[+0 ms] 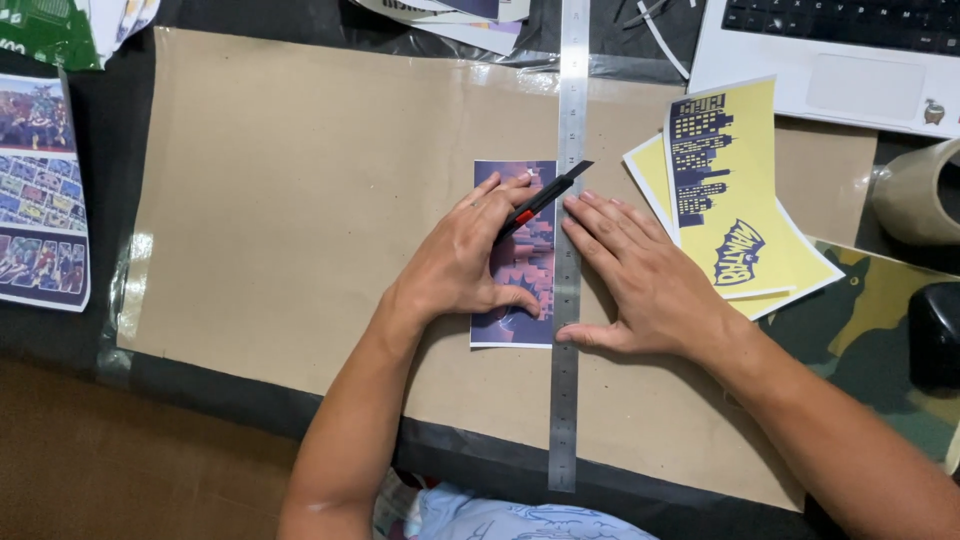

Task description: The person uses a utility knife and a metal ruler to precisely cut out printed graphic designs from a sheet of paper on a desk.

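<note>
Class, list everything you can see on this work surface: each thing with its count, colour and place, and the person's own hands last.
Cardboard sheet: one, brown, centre.
Metal ruler: one, silver, upright across the cardboard.
Printed picture: one, purple-blue, left of the ruler.
Craft knife: one, black with red, at the ruler's edge.
Yellow prints: a small stack, yellow and navy, right.
Laptop: one, white, top right.
Tape roll: one, beige, right edge.
Comic sheet: one, multicoloured, left.
Left hand: holds the knife, on the picture.
Right hand: flat, pressing the ruler.

print half under left hand
</note>
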